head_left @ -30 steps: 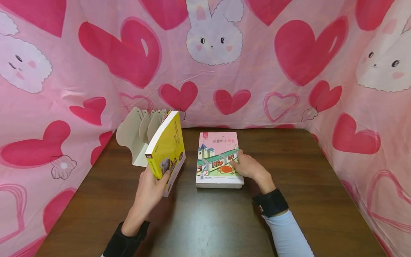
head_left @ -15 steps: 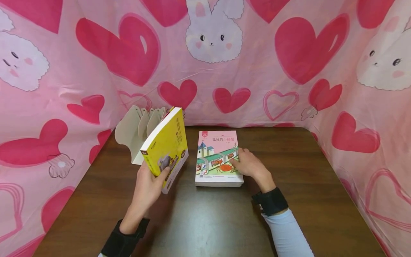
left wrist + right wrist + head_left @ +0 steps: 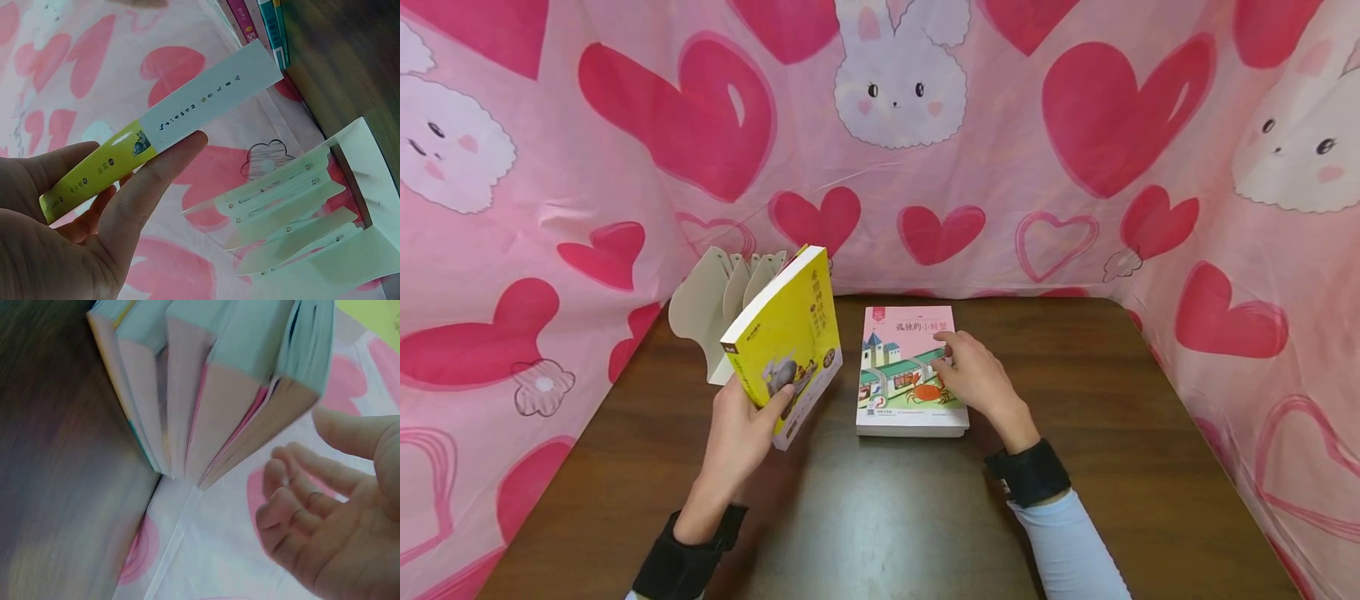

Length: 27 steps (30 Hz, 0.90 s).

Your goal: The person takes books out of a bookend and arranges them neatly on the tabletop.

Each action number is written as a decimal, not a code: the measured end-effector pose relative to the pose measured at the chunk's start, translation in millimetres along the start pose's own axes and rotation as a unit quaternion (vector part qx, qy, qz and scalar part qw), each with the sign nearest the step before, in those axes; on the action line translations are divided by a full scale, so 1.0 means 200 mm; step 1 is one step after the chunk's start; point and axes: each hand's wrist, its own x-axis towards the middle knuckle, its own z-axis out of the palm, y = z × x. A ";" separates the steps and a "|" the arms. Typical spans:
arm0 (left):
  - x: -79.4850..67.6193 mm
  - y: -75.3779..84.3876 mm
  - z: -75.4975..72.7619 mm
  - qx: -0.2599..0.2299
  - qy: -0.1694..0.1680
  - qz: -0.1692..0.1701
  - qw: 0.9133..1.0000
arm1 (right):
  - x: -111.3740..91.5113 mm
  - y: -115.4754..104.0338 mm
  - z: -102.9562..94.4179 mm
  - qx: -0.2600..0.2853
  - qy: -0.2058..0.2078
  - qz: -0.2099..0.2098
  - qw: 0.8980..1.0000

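My left hand [image 3: 739, 429] grips a yellow book [image 3: 793, 350] by its lower end, thumb on the front cover. In the left wrist view the yellow-and-white spine [image 3: 150, 131] lies between thumb and fingers. A pink-covered book [image 3: 910, 333] with a crab and a train tops a stack on the table. My right hand [image 3: 981, 379] hovers at that stack's right side, overlapping the cover in the head view. The right wrist view shows its fingers [image 3: 300, 500] loosely bent around nothing, with the thumb close to the corner of the stacked books [image 3: 219, 381].
A cream file rack [image 3: 696, 312] with several upright dividers stands at the back left, partly behind the yellow book. The dark wooden table [image 3: 880, 517] is enclosed by a pink curtain [image 3: 880, 183] printed with hearts and rabbits.
My right hand has come off the pink book's right edge and its fingers have risen over the cover. My left hand has tilted the yellow book a little more; the stack has stayed put.
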 end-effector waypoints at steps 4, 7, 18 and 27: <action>0.01 0.00 -0.01 -0.002 -0.004 0.014 1.000 | 0.00 -0.04 0.00 0.023 0.001 -0.034 0.999; 0.01 0.00 -0.01 -0.005 -0.007 0.023 1.000 | -0.01 -0.07 0.01 0.036 -0.003 -0.057 0.998; 0.02 0.03 -0.01 -0.039 -0.021 -0.004 0.999 | 0.00 -0.15 0.07 0.065 -0.014 -0.106 0.992; 0.05 0.04 0.00 -0.039 -0.034 -0.001 0.999 | 0.00 -0.18 0.11 0.092 -0.025 -0.138 0.986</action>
